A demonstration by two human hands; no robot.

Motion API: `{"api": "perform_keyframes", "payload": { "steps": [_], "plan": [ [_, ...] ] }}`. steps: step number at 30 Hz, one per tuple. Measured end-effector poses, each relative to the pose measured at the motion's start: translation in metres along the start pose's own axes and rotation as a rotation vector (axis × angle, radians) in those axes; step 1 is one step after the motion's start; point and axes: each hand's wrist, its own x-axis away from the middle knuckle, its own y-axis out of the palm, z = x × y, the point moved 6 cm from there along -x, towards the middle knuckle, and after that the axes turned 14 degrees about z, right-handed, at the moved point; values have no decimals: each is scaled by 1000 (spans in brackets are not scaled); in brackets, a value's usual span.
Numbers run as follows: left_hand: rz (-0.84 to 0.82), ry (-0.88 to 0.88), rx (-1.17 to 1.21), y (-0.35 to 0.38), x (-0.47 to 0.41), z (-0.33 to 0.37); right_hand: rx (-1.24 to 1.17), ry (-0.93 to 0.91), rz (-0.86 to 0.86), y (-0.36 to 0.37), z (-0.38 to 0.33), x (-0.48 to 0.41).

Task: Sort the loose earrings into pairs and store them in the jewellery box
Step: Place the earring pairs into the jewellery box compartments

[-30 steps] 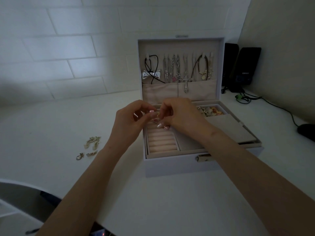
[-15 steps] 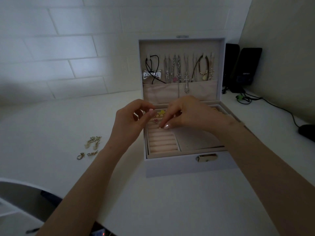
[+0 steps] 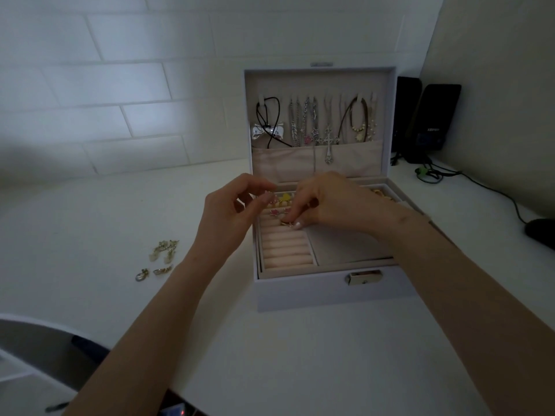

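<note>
The jewellery box (image 3: 330, 292) stands open on the white table (image 3: 300, 361) directly under both hands, with its lid (image 3: 318, 78) upright beyond the fingertips. The right hand (image 3: 336, 202) reaches over the box from the right. Its thumb and forefinger are curled down and pinch a gold earring (image 3: 286, 224) against the ring rolls (image 3: 285, 250) in the near-left compartment. The left hand (image 3: 231, 214) hovers just left of the right hand, above the left wall of the box. Its fingers are curled, and thumb and forefinger meet on a small shiny piece (image 3: 268, 194); whether this piece is an earring cannot be determined. Between the two hands, yellow earrings (image 3: 285, 198) and pink earrings (image 3: 277, 211) sit in the upper rolls. The rolls nearer the person than the right fingertips hold nothing. Loose earrings (image 3: 163, 250) lie on the table to the left of the left forearm, well apart from the box, in two small groups. Necklaces (image 3: 312, 124) hang inside the lid above a fabric pocket (image 3: 345, 163). A metal clasp (image 3: 365, 277) is mounted on the front wall of the box, below the right wrist. Black speakers (image 3: 429, 121) and a dark mouse (image 3: 540, 235) stand to the right of the right arm.
</note>
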Motion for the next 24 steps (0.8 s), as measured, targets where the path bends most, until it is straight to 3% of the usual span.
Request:
{"api": "perform_keyframes", "payload": {
  "steps": [7, 15, 24],
  "plan": [
    [-108, -9, -23, 1, -2, -3, -80, 14, 22, -4, 1, 3],
    [-222, 159, -118, 3, -2, 0, -121, 46, 34, -5, 3, 1],
    [-76, 34, 102, -1, -4, 2, -177, 11, 224, -1, -10, 0]
  ]
}}
